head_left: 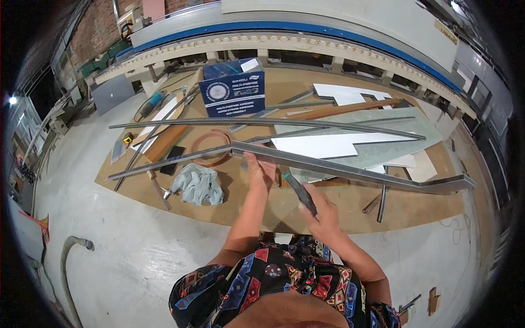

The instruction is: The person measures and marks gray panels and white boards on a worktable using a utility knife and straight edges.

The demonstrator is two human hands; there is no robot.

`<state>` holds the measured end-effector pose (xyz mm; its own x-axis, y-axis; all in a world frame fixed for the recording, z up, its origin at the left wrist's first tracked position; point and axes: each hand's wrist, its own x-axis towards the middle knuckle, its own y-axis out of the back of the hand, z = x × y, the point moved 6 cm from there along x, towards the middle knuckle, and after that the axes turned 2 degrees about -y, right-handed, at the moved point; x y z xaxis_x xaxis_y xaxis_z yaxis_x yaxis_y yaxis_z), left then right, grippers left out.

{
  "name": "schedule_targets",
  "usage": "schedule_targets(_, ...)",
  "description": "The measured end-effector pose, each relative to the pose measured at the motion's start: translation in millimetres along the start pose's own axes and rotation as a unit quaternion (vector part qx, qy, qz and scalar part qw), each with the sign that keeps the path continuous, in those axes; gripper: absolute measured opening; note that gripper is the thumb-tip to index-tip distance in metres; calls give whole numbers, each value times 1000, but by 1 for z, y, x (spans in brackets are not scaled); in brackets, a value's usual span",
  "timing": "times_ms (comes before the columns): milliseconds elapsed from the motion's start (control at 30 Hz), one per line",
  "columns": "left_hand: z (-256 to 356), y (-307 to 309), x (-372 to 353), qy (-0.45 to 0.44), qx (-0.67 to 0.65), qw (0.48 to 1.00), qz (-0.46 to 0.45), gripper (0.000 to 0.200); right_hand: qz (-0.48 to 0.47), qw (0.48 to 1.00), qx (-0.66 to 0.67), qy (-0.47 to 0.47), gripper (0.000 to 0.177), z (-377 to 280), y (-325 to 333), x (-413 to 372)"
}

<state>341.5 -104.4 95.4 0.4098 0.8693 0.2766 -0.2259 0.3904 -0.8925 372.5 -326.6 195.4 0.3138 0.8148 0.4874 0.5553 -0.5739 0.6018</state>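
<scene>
1. Head view shows a long machine (306, 42) with a blue stripe, standing behind the counter (421, 210), whose top is brown.
2. On the counter, toward its right side, lies a pale green sheet (396, 117), with white cut pieces (314, 146) on it.
3. One long grey metal profile (339, 165) is in front of this sheet, running from near the middle toward the right. Its right end is bent.
4. Blue box (235, 92) is upright at the back of the counter, and a grey cloth (198, 185) lies crumpled nearer to the person.
5. Left hand (262, 172) is closed on the profile near its left end, with the thumb on the near face; the other fingers are partly hidden.
6. Right hand (321, 210) has its fingers wrapped around a dark tool (299, 193) with green tip, which is tilted, just below the profile in the view.
7. Small yellow-and-black tape measure (128, 139) lies near the left edge.
</scene>
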Motion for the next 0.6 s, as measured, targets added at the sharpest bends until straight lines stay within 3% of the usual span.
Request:
schedule_targets(33,1,-4,-1,-5,-16,1000,-7,53,6,1000,10,10,45,-8,-3,9)
schedule_targets(67,-2,0,-4,14,-33,998,48,50,12,1000,20,21,44,-16,-6,17)
schedule_targets(233,0,1,-6,13,-4,1000,-3,49,6,997,57,54,43,-32,-30,41)
schedule_targets(367,-1,-3,-10,28,-10,999,21,56,-37,995,84,-34,43,-13,-44,41)
schedule_targets(467,-1,-1,-9,-9,2,999,37,55,3,997,76,-1,43,-8,-33,30)
schedule_targets(567,2,-6,-10,-4,17,1000,20,54,7,959,214,-186,43,32,-19,7)
schedule_targets(600,2,-7,-11,9,19,1000,7,53,53,951,237,-194,42,38,-5,-1)
